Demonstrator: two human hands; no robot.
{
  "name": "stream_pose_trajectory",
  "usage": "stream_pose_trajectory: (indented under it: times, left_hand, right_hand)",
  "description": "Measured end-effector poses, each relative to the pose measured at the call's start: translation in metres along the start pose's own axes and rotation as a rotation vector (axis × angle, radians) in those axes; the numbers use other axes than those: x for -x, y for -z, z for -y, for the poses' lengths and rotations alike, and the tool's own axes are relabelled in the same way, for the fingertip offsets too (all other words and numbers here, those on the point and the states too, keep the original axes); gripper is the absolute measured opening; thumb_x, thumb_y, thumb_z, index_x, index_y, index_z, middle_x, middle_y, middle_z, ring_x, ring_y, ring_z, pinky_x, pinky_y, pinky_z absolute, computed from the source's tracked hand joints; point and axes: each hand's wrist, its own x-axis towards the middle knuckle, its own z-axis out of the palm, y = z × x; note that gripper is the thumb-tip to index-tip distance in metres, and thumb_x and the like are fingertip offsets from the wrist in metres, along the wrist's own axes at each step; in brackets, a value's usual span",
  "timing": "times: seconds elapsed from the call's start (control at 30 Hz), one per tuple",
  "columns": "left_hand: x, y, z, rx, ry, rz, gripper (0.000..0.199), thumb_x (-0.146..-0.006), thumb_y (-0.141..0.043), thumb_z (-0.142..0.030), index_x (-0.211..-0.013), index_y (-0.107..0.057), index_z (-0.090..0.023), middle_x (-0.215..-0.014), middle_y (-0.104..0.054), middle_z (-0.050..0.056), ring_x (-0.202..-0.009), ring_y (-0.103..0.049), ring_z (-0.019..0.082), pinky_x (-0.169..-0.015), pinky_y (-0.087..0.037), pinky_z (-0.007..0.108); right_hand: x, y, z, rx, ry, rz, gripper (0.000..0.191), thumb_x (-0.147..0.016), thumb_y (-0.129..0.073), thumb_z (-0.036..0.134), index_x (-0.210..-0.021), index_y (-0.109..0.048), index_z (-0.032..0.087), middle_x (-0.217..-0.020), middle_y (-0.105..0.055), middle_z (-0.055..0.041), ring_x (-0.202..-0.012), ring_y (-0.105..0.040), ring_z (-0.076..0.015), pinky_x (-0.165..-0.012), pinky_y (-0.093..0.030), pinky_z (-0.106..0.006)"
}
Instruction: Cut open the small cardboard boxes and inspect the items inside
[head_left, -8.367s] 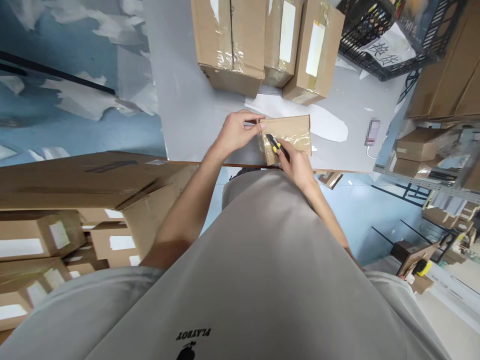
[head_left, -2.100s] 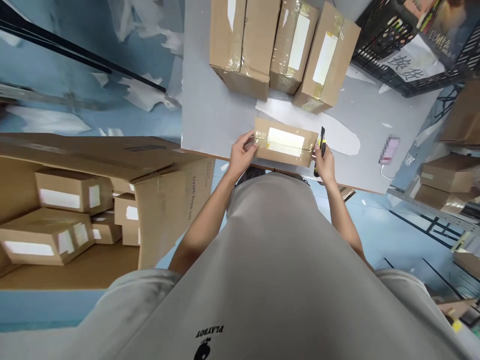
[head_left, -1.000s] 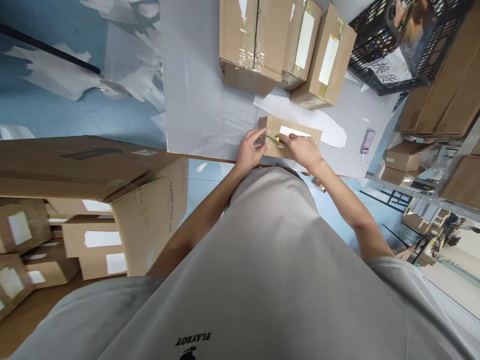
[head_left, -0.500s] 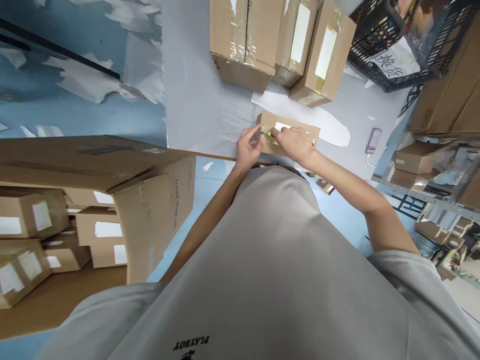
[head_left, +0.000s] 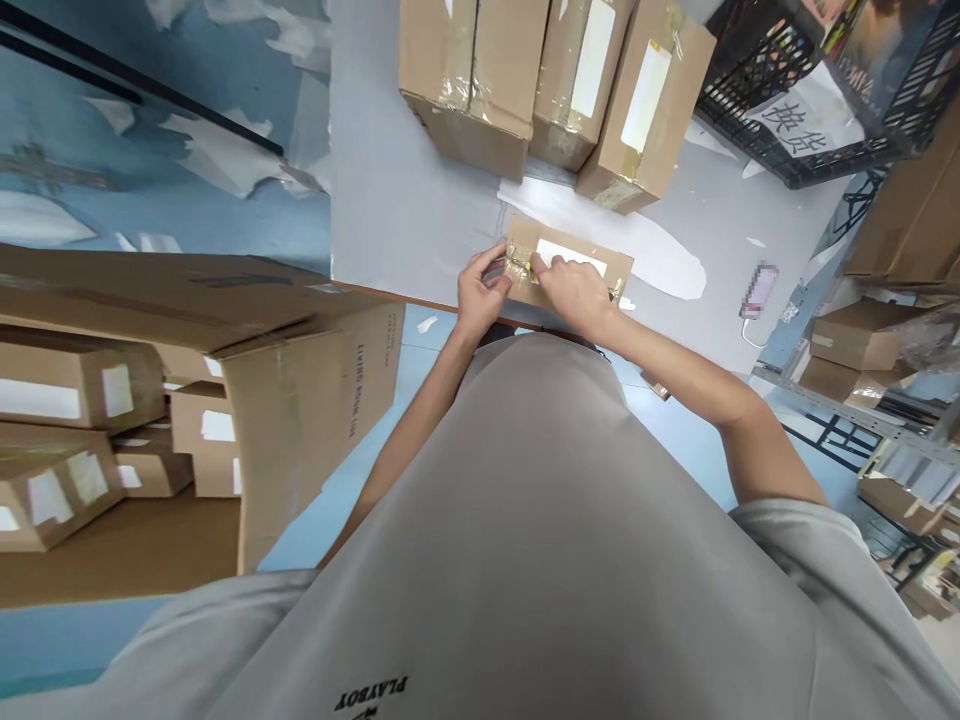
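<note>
A small cardboard box (head_left: 532,292) with a white label and clear tape lies at the table's near edge. My left hand (head_left: 480,297) grips its left end, thumb by the taped edge and fingers around the far side. Over the box top, my right hand (head_left: 576,292) is closed, index finger stretched toward the taped left end. A bit of yellow (head_left: 528,265) shows at that fingertip, apparently the front of a utility knife mostly hidden by the hand. White paper backing (head_left: 667,262) lies just behind the box.
Larger taped boxes (head_left: 491,140) stand at the table's back. A black crate (head_left: 795,170) with a handwritten sheet is at the back right, and a pale device with a cord (head_left: 759,292) lies right. A big open carton (head_left: 307,430) holding several labelled boxes stands left.
The yellow tip in my right hand has shifted left along the taped end of the box. Both hands and the box sit slightly further left in view.
</note>
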Motion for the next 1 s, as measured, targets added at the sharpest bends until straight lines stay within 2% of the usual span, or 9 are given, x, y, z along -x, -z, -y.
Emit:
stream_pose_trajectory:
  times: [0.23,0.37,0.5,0.6,0.73,0.87,1.0]
  left_hand:
    - [0.002,-0.002,0.000,0.090,0.016,-0.071,0.079,-0.092,-0.083,-0.083,-0.149,-0.078,-0.029,-0.153,-0.075,0.015,-0.142,-0.075,0.036,-0.121,-0.064,0.050]
    - [0.003,-0.005,0.000,0.108,0.029,-0.084,0.075,-0.093,-0.084,-0.079,-0.150,-0.078,-0.030,-0.154,-0.075,0.015,-0.145,-0.073,0.037,-0.125,-0.061,0.054]
    - [0.004,-0.006,-0.003,0.108,0.034,-0.100,0.071,-0.094,-0.085,-0.076,-0.148,-0.078,-0.031,-0.155,-0.075,0.014,-0.145,-0.074,0.036,-0.126,-0.060,0.055]
    - [0.005,-0.005,-0.007,0.093,0.040,-0.108,0.071,-0.094,-0.085,-0.076,-0.147,-0.079,-0.031,-0.156,-0.075,0.013,-0.144,-0.074,0.036,-0.127,-0.060,0.056]
    - [0.005,-0.004,-0.010,0.073,0.036,-0.112,0.072,-0.094,-0.085,-0.078,-0.147,-0.079,-0.029,-0.155,-0.076,0.013,-0.143,-0.075,0.035,-0.128,-0.059,0.055]
    - [0.005,-0.002,-0.011,0.059,0.052,-0.111,0.074,-0.092,-0.086,-0.078,-0.146,-0.080,-0.029,-0.155,-0.077,0.013,-0.143,-0.075,0.036,-0.129,-0.058,0.056]
    - [0.006,0.000,-0.011,0.044,0.051,-0.100,0.074,-0.092,-0.085,-0.078,-0.147,-0.079,-0.029,-0.154,-0.077,0.012,-0.144,-0.074,0.036,-0.131,-0.057,0.058]
  right_hand:
    - [0.000,0.004,-0.007,0.010,0.011,0.017,0.051,-0.117,-0.039,0.008,-0.165,-0.055,0.009,-0.140,-0.079,-0.0293,-0.133,-0.079,-0.0354,-0.106,-0.061,-0.042]
    - [0.005,-0.003,-0.017,0.016,-0.020,0.047,0.054,-0.115,-0.038,0.004,-0.166,-0.055,0.007,-0.141,-0.078,-0.0299,-0.135,-0.079,-0.0356,-0.105,-0.060,-0.042]
    - [0.028,-0.019,-0.042,0.035,-0.099,0.102,0.063,-0.113,-0.035,-0.002,-0.174,-0.047,0.005,-0.144,-0.077,-0.0313,-0.134,-0.079,-0.0351,-0.102,-0.060,-0.040]
    - [0.055,-0.032,-0.066,0.047,-0.206,0.145,0.062,-0.112,-0.033,-0.002,-0.172,-0.050,0.004,-0.142,-0.077,-0.0321,-0.131,-0.080,-0.0356,-0.098,-0.060,-0.040]
    - [0.082,-0.048,-0.091,0.034,-0.265,0.155,0.061,-0.113,-0.039,0.002,-0.173,-0.049,0.012,-0.137,-0.078,-0.0287,-0.124,-0.082,-0.0358,-0.093,-0.058,-0.040]
    - [0.090,-0.064,-0.107,-0.002,-0.243,0.115,0.057,-0.115,-0.040,0.007,-0.169,-0.053,0.016,-0.136,-0.077,-0.0267,-0.119,-0.081,-0.0346,-0.091,-0.055,-0.040]
    - [0.093,-0.083,-0.126,-0.024,-0.226,0.070,0.048,-0.121,-0.037,0.020,-0.163,-0.059,0.021,-0.131,-0.079,-0.0236,-0.111,-0.079,-0.0324,-0.086,-0.051,-0.039]
